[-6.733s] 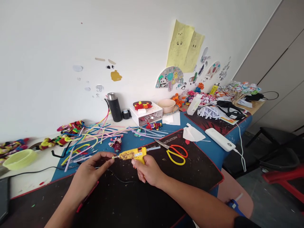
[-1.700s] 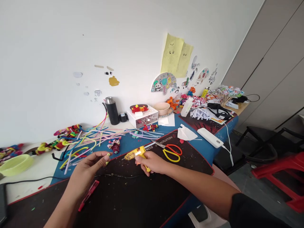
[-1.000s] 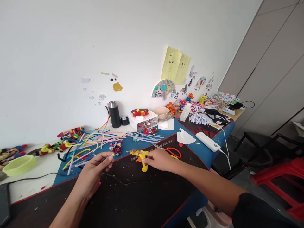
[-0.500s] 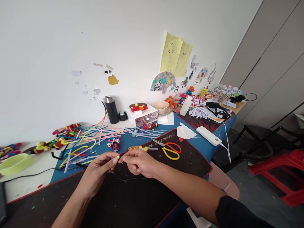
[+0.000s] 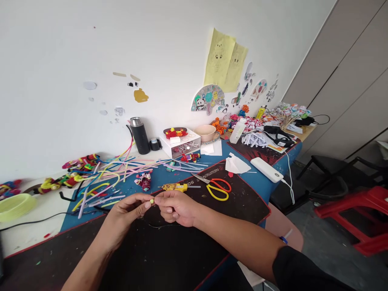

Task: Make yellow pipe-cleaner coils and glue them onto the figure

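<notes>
Red-edged mat (image 5: 145,254) spreads beneath the hands (image 5: 177,208) pinching a yellow-green piece (image 5: 152,201).

Soft, fairly bright light fell evenly over the left hand (image 5: 130,210) and right hand (image 5: 177,208); its source lay out of view. Above the grip, the white wall (image 5: 54,52) dulled to grey toward the upper left, and the flask (image 5: 140,137) cast a faint shadow on it. Below the grip, the black mat (image 5: 142,258) swallowed detail. Far right of it, the floor area was dimmer, and the red stool (image 5: 357,210) looked smeared and stretched by the wide lens.
</notes>
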Demonstrator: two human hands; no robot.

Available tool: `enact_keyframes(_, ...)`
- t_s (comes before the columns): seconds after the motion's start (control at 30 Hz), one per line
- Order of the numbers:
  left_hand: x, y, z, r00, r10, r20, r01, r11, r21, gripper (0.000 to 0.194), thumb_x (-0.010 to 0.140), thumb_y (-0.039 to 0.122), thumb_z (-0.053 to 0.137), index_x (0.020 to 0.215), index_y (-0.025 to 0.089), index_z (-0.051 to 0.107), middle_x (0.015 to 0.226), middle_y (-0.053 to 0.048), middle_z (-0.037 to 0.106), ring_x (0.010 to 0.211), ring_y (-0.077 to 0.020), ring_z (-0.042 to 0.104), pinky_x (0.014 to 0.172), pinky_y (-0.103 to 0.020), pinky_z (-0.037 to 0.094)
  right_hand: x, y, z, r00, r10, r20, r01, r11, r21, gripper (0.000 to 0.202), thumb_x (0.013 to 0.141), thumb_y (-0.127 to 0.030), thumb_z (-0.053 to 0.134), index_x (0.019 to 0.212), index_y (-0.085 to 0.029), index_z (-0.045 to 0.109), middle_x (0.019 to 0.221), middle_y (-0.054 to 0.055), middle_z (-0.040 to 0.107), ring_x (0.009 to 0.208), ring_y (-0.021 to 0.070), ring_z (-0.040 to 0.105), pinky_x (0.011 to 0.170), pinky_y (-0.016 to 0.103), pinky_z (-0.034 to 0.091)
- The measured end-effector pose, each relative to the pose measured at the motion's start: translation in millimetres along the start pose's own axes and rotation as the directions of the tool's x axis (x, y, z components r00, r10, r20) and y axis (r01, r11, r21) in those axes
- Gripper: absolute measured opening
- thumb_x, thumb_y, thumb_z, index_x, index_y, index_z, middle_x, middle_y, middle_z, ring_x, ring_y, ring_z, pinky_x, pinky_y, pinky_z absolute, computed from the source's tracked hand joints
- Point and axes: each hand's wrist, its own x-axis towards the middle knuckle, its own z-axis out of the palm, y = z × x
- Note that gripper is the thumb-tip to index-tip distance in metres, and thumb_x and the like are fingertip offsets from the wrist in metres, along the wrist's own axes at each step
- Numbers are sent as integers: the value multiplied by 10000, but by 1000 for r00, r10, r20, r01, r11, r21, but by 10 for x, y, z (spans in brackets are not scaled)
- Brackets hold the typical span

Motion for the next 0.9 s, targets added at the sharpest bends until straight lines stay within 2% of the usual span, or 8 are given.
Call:
enact_keyframes(0.3, -9, 53, 43, 999, 29, -33, -27, 997, 67, 434, 608, 646, 1029, 848, 294, 944, 876, -86, 841, 788, -252, 655, 706, -343, 545, 20, 65, -55, 998, 4, 57, -9, 997, 73, 249, 1018, -314, 807, 924, -204, 605, 539, -128, 443, 418, 61, 214, 490, 291, 86)
enact_keyframes(0.47, -16, 72, 54, 999, 47, -24, -46, 998, 39, 483, 617, 664, 1027, 877, 272, 916, 762, -39, 749, 685, -196, 576, 602, -293, 486, 32, 69, -54, 998, 23, 60, -28, 995, 93, 240, 1029, -300, 793, 928, -206, 596, 541, -131, 440, 419, 60, 214, 495, 282, 90)
enact_keyframes(0.67, -8, 53, 42, 996, 83, 20, -85, 991, 99, 487, 683, 711, 983, 793, 251, 865, 708, -8, 697, 671, -169, 547, 610, -263, 459, 29, 80, -63, 998, 11, 69, -19, 994, 107, 238, 999, -310, 832, 941, -204, 627, 525, -135, 444, 414, 64, 204, 486, 284, 100)
enact_keyframes(0.9, -1, 87, 19, 992, 121, 17, -122, 967, 223, 505, 680, 756, 955, 816, 274, 887, 840, -54, 821, 815, -262, 706, 752, -342, 579, 35, 103, -88, 1000, 12, 24, -15, 995, 102, 256, 967, -318, 863, 923, -205, 637, 513, -137, 429, 415, 65, 209, 490, 285, 86)
